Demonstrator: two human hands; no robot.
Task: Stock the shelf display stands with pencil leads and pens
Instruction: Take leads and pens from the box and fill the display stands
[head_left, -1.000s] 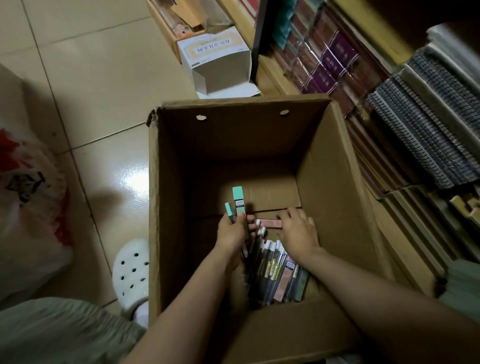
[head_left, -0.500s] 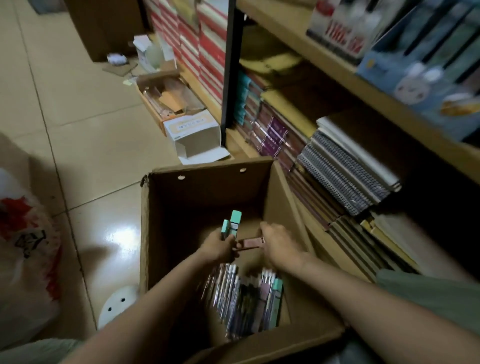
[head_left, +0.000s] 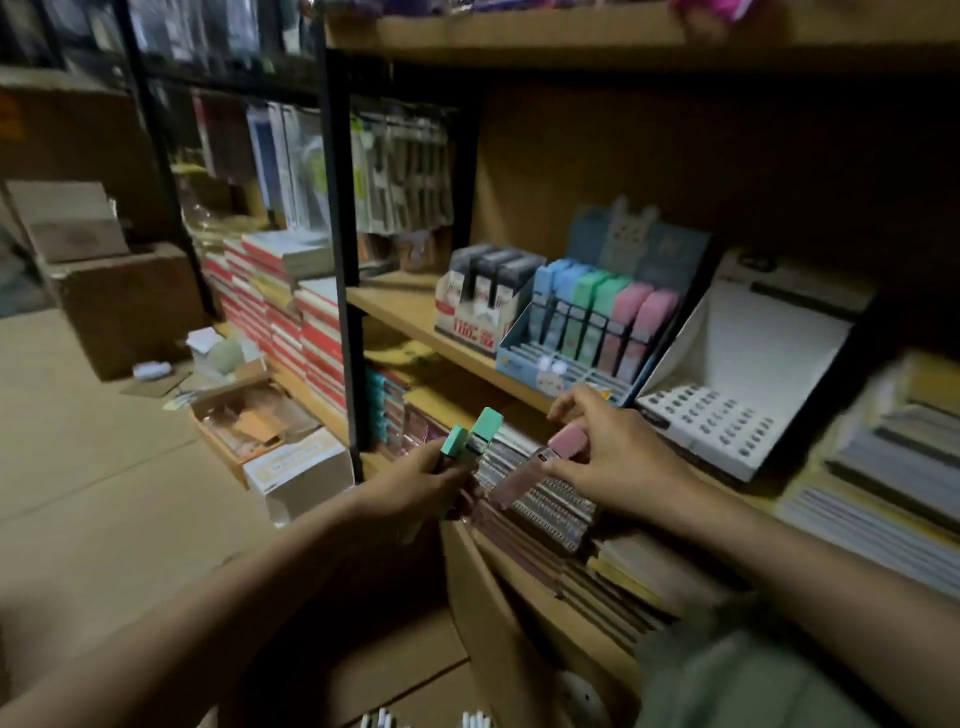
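My left hand (head_left: 415, 483) grips two green-capped pencil lead cases (head_left: 475, 434), their caps pointing up toward the shelf. My right hand (head_left: 618, 457) pinches a pink lead case (head_left: 545, 460), tilted down to the left. Both hands hover in front of the lower shelf. Above them on the middle shelf stands a blue display stand (head_left: 587, 332) with rows of blue, green and pink lead cases. To its right sits a white display stand (head_left: 727, 395) whose hole tray holds nothing. Pen tips (head_left: 478, 719) show at the bottom edge.
A grey-and-red box of dark packs (head_left: 483, 306) sits left of the blue stand. Stacked notebooks (head_left: 540, 509) fill the lower shelf under my hands. A black shelf post (head_left: 343, 291) stands left, with a white carton (head_left: 301, 478) and cardboard boxes (head_left: 130, 306) on the floor.
My view has swung up from the cardboard box to the shelf. Both hands have lifted out of the box, still holding the green cases and the pink case.
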